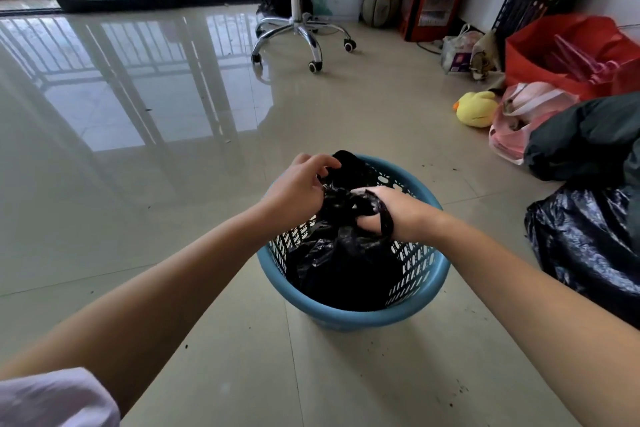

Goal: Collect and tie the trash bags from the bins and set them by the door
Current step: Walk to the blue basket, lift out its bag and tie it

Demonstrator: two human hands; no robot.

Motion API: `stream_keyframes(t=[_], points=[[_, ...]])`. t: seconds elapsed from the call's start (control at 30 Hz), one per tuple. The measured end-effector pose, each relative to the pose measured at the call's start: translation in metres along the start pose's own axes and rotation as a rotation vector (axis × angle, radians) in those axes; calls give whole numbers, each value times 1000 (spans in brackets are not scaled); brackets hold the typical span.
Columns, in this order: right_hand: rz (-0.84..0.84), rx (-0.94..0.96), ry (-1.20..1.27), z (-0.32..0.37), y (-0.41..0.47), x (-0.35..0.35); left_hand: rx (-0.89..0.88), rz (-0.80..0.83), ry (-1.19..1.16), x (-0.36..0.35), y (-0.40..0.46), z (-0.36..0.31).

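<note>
A person stood over a blue perforated bin (353, 314) on the tiled floor (173, 201), both hands meeting above its mouth. The black trash bag (346, 260) sat inside the bin, its gathered neck rising straight up into the hands. The right hand (394, 215), at three o'clock of the neck, had its grip clamped on a loop of bag. The left hand (301, 187), at ten o'clock, pinched the other loop. Neither hand was nearer; the knot would likely form between them.
</note>
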State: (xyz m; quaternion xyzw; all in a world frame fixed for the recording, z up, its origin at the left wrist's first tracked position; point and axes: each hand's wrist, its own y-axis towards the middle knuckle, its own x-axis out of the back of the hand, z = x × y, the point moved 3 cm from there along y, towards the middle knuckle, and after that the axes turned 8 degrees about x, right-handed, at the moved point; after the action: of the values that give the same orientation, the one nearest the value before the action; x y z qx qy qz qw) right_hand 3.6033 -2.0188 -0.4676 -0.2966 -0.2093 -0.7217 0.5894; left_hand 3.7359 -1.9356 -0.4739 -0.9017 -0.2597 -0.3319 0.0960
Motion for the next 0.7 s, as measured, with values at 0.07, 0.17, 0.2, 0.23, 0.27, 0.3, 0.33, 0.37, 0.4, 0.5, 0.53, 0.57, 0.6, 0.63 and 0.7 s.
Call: stream_keyframes(t=[0.07,0.17,0.2,0.23,0.27,0.3,0.33,0.37,0.4,0.5,0.53,0.57,0.6,0.63,0.7], points=[[124,-1,14,4,-4,-6,55,201,289,-10,4,22],[206,-29,84,5,-12,-7,159,508,661,-30,-2,54],[194,-38,122,4,-13,-5,161,514,655,-32,-2,56],[152,-65,154,0,-14,-3,155,480,595,-31,0,52],[89,-117,162,-7,-13,-1,155,427,499,-28,1,46],[13,-194,158,-19,-11,1,164,368,377,-25,3,39],[-68,-258,166,-31,-10,3,171,310,226,-22,4,33],[-132,-313,159,-45,-7,4,176,265,53,-21,4,27],[-170,-350,152,-52,-5,5,180,244,-106,-20,3,22],[-120,-363,167,-58,0,-1,155,355,-292,-32,-11,8],[-37,-315,175,-55,1,-8,155,411,-304,-38,-17,5],[54,-269,142,-50,1,-16,158,455,-301,-44,-21,3],[149,-249,102,-46,0,-25,162,483,-297,-47,-23,2],[196,-258,47,-43,1,-31,170,503,-298,-49,-24,3],[191,-281,-79,-46,3,-32,183,483,-285,-43,-19,6]])
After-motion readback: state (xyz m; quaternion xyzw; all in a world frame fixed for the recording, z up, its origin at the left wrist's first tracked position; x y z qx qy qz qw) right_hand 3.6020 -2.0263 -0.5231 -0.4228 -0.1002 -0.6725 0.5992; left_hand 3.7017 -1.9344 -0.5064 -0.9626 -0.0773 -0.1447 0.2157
